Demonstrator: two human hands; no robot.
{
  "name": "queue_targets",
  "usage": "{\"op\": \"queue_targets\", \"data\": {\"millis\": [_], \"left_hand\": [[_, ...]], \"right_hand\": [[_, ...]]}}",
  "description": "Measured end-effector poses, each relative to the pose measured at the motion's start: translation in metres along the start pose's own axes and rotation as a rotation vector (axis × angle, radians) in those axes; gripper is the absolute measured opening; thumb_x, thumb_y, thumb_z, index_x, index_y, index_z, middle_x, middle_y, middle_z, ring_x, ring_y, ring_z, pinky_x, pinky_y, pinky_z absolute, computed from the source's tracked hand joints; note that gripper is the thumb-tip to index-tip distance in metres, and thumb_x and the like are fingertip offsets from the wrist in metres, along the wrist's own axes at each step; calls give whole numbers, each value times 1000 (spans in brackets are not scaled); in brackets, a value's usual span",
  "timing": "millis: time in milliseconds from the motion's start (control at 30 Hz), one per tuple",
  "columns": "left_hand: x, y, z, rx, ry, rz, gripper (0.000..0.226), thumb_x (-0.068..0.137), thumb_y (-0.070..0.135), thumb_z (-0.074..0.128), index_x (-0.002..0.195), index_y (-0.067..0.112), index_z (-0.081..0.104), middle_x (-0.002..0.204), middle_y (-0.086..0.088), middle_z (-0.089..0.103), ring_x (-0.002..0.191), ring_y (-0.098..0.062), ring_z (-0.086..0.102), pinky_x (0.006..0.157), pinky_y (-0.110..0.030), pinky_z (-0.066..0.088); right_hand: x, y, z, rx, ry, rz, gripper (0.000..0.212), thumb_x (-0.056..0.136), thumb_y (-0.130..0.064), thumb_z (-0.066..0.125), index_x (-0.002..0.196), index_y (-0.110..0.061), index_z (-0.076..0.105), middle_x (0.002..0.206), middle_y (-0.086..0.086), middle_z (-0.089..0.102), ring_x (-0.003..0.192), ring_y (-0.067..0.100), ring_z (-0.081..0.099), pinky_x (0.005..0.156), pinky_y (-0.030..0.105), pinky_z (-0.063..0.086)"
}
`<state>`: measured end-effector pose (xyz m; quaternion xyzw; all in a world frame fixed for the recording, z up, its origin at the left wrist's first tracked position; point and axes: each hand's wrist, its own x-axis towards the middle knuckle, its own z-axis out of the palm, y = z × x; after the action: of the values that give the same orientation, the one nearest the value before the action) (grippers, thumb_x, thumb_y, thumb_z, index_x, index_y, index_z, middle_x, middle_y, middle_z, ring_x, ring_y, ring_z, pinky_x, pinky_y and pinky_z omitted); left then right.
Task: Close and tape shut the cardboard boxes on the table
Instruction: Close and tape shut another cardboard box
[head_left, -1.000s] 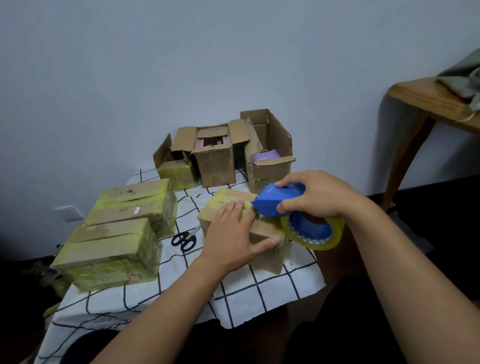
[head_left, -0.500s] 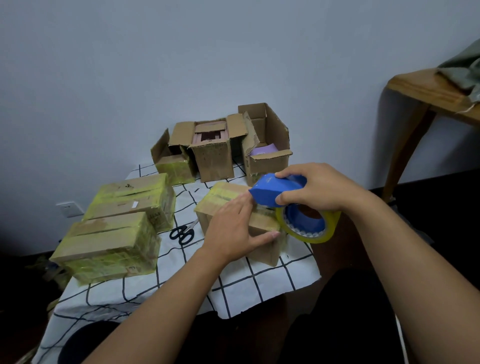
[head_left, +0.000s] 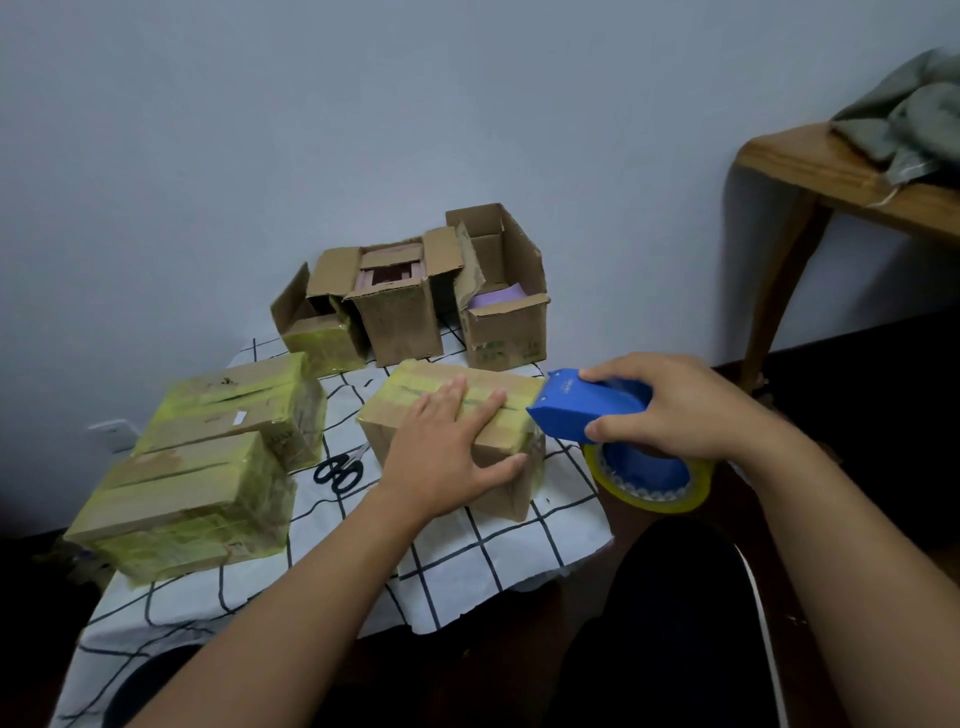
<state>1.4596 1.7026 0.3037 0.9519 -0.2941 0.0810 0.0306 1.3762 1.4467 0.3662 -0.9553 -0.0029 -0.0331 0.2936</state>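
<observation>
The closed box (head_left: 457, 415) sits mid-tablecloth (head_left: 498, 551); behind it stand three open boxes (head_left: 415, 306), the rightmost holding something purple (head_left: 501, 297). The left hand (head_left: 447, 457) presses flat on the closed box, thumb down its near side. The right hand (head_left: 670, 405) grips the blue tape dispenser (head_left: 587, 410), now drawn back to the box's right edge from over its top.
</observation>
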Motion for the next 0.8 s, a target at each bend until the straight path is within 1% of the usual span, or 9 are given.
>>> {"op": "queue_targets", "data": {"millis": [67, 200, 267, 333, 400, 467, 567, 700, 800], "left_hand": [[0, 1, 3, -2, 12, 38, 90, 77, 80, 21, 155, 37, 16, 165, -1, 11, 152, -17, 6, 123, -37, 2], [-2, 6, 4, -39, 12, 115, 94, 76, 69, 18, 157, 21, 16, 165, 2, 9, 151, -12, 5, 119, -25, -5], [-2, 7, 1, -51, 2, 114, 91, 79, 67, 20, 158, 22, 13, 165, 0, 11, 151, -14, 7, 119, -26, -2], [-1, 9, -1, -52, -11, 128, 84, 81, 64, 22, 157, 30, 11, 165, -3, 14, 151, -18, 10, 120, -30, 3], [-1, 11, -2, -45, -14, 150, 80, 81, 62, 18, 156, 33, 16, 164, -5, 14, 151, -21, 10, 121, -34, 3], [-1, 15, -2, -34, -16, 187, 82, 81, 58, 13, 157, 26, 19, 165, -4, 11, 152, -18, 6, 121, -32, -2], [0, 22, -1, -45, -26, 237, 82, 84, 51, 12, 157, 14, 16, 165, -4, 10, 152, -14, 5, 118, -22, -8], [5, 21, 0, -51, -56, 251, 70, 96, 54, 18, 157, 20, 16, 165, -4, 12, 152, -17, 8, 121, -29, 2], [9, 18, -2, -11, -89, 286, 77, 92, 59, 5, 157, 20, 17, 165, -5, 11, 152, -19, 7, 122, -31, 3]], "right_hand": [[-3, 2, 2, 45, -5, 4, 61, 75, -52, 78, 132, -44, 58, 121, -17, 57, 100, 7, 56, 82, 28, 47], [-10, 5, 6, 95, 8, 9, 62, 75, -51, 80, 132, -44, 58, 122, -16, 58, 101, 9, 58, 83, 29, 52], [-13, 6, 12, 75, 28, 4, 63, 75, -52, 79, 133, -43, 57, 122, -18, 56, 103, 9, 57, 83, 29, 48], [-17, 7, 20, 53, 47, 9, 64, 76, -55, 76, 135, -43, 56, 123, -20, 55, 104, 7, 54, 83, 28, 44], [-22, 11, 29, 63, 87, 22, 64, 75, -57, 75, 135, -43, 56, 125, -20, 56, 106, 6, 53, 86, 28, 43], [-26, 15, 38, 93, 132, 23, 64, 75, -59, 75, 134, -43, 56, 127, -18, 57, 107, 6, 53, 90, 29, 44], [-34, 18, 50, 138, 167, 26, 65, 74, -60, 73, 134, -42, 56, 125, -17, 58, 108, 8, 55, 95, 35, 48], [-44, 19, 62, 180, 221, 31, 64, 77, -57, 74, 136, -41, 54, 126, -16, 56, 108, 8, 53, 93, 34, 49], [-49, 19, 67, 247, 267, 32, 63, 78, -55, 75, 136, -39, 55, 128, -15, 56, 111, 9, 53, 96, 36, 48]]}}
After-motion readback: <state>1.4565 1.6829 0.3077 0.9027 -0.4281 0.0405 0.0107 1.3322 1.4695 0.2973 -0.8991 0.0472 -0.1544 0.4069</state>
